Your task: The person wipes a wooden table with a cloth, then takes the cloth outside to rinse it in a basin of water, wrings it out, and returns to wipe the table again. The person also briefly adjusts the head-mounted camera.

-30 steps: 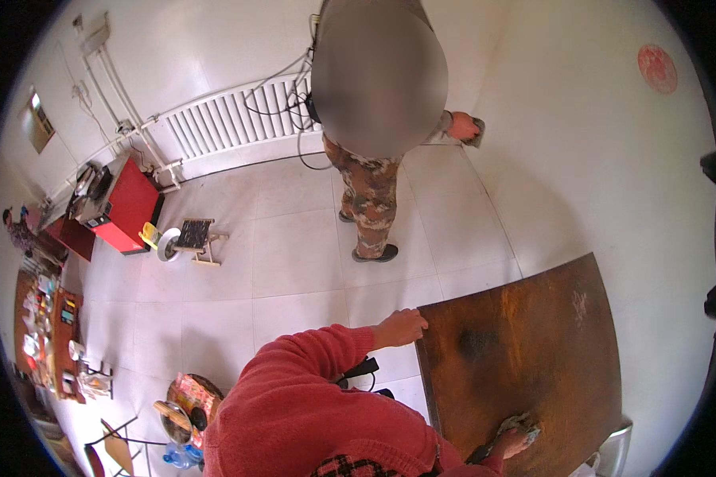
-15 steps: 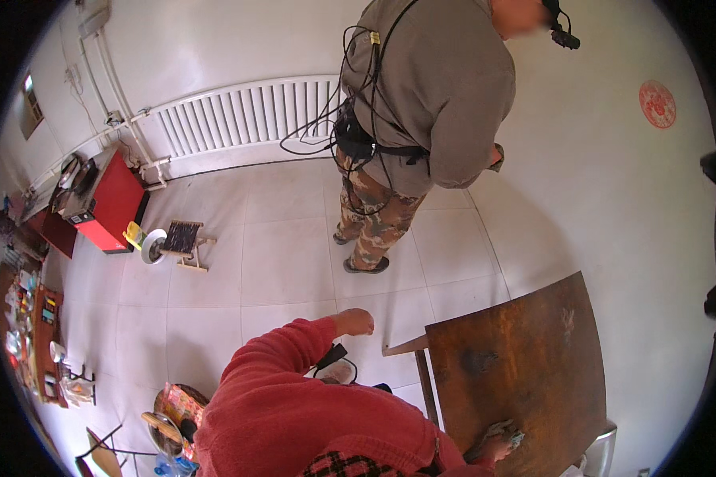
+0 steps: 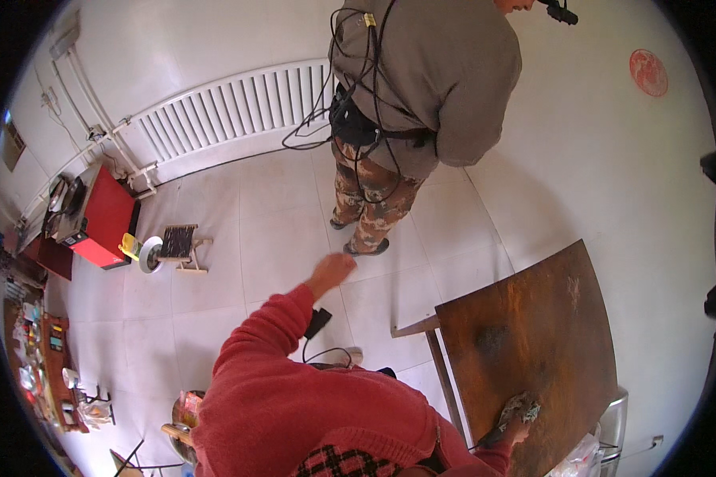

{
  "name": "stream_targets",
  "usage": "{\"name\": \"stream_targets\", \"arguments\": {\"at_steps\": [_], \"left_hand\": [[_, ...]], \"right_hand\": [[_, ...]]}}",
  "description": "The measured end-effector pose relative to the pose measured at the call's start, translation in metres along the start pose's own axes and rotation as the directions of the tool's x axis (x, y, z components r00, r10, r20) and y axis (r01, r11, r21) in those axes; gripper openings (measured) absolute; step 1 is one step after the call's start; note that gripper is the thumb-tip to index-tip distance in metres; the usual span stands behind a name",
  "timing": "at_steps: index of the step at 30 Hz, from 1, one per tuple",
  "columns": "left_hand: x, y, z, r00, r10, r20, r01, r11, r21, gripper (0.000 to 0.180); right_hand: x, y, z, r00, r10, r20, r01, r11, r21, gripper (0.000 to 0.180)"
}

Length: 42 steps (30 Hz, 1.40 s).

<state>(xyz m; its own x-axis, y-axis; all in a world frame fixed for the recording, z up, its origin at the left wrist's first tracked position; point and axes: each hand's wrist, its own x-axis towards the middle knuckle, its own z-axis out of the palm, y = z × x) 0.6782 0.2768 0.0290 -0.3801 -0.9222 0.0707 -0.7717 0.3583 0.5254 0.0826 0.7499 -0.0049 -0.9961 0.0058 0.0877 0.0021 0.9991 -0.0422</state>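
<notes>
Pressing rag (image 3: 520,408) under right hand (image 3: 515,429) fingers on table (image 3: 533,334), left hand (image 3: 330,271) empty, loosely open

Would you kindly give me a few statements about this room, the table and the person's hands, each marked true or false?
1. The right hand presses a crumpled cloth on the brown wooden table. True.
2. The left hand grips the table edge. False: it hangs free above the tiled floor, holding nothing.
3. A white radiator runs along the wall. True.
4. The box by the wall is blue. False: it is red.
5. Another person stands beyond the table. True.
</notes>
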Motion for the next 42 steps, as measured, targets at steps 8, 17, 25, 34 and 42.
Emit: {"name": "stream_targets", "arguments": {"at_steps": [8, 17, 25, 34, 42], "left_hand": [[0.001, 0.073, -0.188, 0.648, -0.175, -0.742, -0.051, 0.961, -0.271, 0.014], [0.015, 0.078, -0.274, 0.512, -0.054, -0.857, -0.269, 0.938, -0.22, 0.01], [0.158, -0.032, -0.391, 0.802, -0.072, -0.594, -0.217, 0.89, -0.4, 0.024], [0.334, -0.085, -0.462, 0.977, 0.148, -0.151, -0.206, 0.829, -0.521, 0.044], [0.355, -0.046, -0.444, 0.939, 0.165, -0.303, -0.293, 0.844, -0.449, 0.032]], "right_hand": [[0.021, 0.046, -0.001, 0.995, 0.089, -0.054, -0.076, 0.978, 0.196, 0.039], [-0.012, -0.006, -0.09, 0.971, -0.075, -0.227, 0.182, 0.847, 0.5, 0.037], [-0.09, -0.17, -0.109, 0.896, -0.282, -0.342, 0.435, 0.413, 0.8, 0.037], [-0.257, -0.378, -0.142, 0.852, -0.394, -0.344, 0.498, 0.41, 0.764, 0.025], [-0.321, -0.453, -0.159, 0.841, -0.534, 0.091, -0.01, 0.153, 0.988, 0.022]]}}
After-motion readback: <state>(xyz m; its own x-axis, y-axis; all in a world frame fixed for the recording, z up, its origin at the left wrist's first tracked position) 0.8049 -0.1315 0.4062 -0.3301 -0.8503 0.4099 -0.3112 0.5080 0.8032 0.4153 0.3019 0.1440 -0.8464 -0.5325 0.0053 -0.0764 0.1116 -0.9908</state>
